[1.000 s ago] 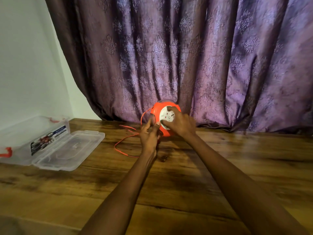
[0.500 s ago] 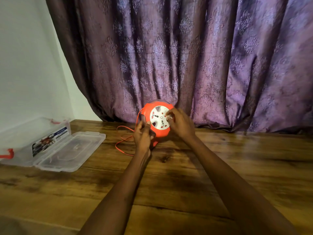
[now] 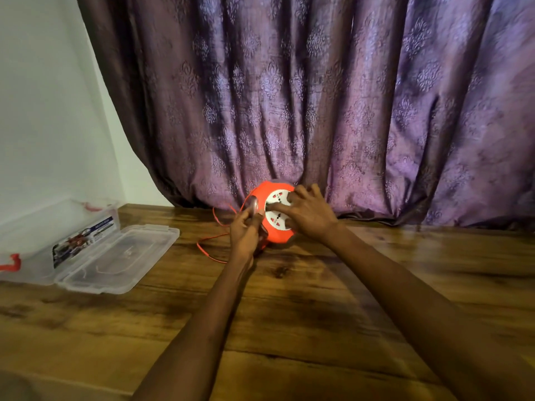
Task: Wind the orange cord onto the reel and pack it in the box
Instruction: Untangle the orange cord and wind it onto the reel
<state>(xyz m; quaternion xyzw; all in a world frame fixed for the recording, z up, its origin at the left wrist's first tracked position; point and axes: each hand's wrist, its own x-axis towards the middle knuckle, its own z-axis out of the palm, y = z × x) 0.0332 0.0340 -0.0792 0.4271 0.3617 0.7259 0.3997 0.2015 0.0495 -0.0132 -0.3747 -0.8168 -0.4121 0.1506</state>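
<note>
An orange reel (image 3: 276,235) with a white socket face (image 3: 277,199) stands on edge on the wooden table (image 3: 289,314), close to the curtain. My right hand (image 3: 307,214) lies over the socket face with its fingers on it. My left hand (image 3: 245,234) grips the reel's left side, at its handle. A thin orange cord (image 3: 211,251) trails in loose loops on the table to the left of the reel. The clear plastic box (image 3: 34,250) stands open at the far left, its lid (image 3: 121,256) laid flat beside it.
A purple patterned curtain (image 3: 318,111) hangs right behind the reel. A white wall (image 3: 43,111) sits at the left behind the box. The box has red latches (image 3: 10,263). The table's near edge is at the lower left.
The socket face has turned under my right hand. The loose cord loops on the table have shifted and drawn closer to the reel. Both hands stay on the reel.
</note>
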